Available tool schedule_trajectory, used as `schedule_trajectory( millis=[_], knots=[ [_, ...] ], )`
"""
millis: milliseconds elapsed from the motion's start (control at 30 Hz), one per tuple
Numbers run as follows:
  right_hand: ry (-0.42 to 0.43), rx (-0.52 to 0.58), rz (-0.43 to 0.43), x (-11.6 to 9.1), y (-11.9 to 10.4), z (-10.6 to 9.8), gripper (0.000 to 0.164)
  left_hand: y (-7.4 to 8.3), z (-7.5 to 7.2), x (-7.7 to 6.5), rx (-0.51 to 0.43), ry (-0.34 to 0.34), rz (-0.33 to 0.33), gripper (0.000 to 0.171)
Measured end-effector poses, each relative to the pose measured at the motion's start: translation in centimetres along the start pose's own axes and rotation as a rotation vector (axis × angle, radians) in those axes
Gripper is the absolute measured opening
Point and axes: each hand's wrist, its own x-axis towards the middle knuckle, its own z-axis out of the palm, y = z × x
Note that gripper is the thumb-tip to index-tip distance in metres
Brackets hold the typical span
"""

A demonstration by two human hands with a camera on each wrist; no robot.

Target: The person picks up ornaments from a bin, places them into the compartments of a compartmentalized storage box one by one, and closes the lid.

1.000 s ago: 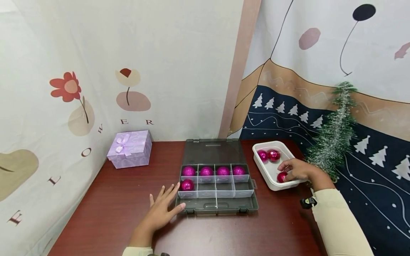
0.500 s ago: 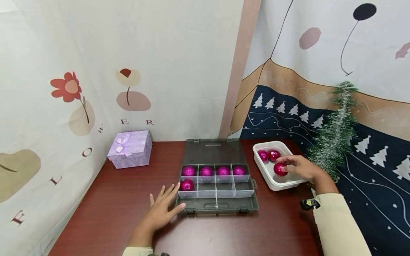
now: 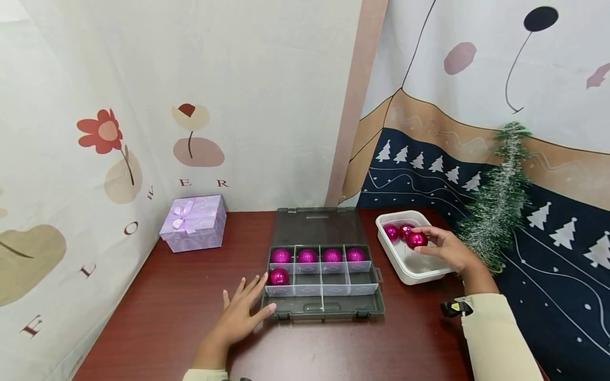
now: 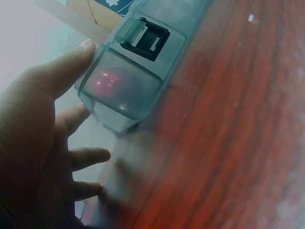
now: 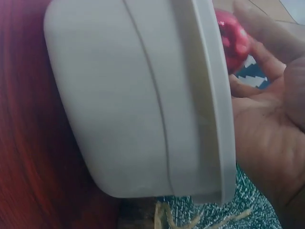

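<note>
1. Right hand (image 3: 445, 251): I see fingers and thumb pinching a shiny pink ball (image 3: 416, 239) over the white tub (image 3: 397, 262). The surface looks slick, so I judge that an off-centre pinch could let the ball squirt out and drop back.

2. Two further balls (image 3: 391, 232) (image 3: 405, 231) lie at the tub's far end, behind the held one. I cannot tell whether it touches them; if so, a sideways sweep could set them rolling.

3. In the right wrist view, the held ball shows beyond the tub's rim. A low path leftward could still catch that rim, jolting the tub or the grip.

4. Divided box (image 3: 340, 304), lid (image 3: 314, 227) laid back: four glittery balls (image 3: 307, 255) occupy the back row, one shiny ball (image 3: 278, 276) the leftmost middle cell. A ball released on a divider could bounce onto the table (image 3: 157, 317).

5. Left hand (image 3: 238, 315): fingers spread, thumb at the box's near left corner. I cannot tell how firmly it presses; a careless push could slide the box.
</note>
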Motion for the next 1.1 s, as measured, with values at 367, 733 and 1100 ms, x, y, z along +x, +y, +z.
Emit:
schedule_trajectory(
  millis=[367,733,1100],
  knots=[
    [0.124,-0.032,-0.067,0.0,-0.3,1.3,0.058,0.0,0.0,-0.1,-0.004,-0.004,-0.003,0.083],
    [0.158,0.121,-0.23,0.5,-1.5,3.9,0.05,0.0,0.0,-0.2,-0.005,-0.002,0.001,0.083],
    [0.047,-0.008,-0.293,1.9,-3.9,7.6,0.048,0.0,0.0,0.0,-0.002,0.008,0.009,0.083]
  ],
)
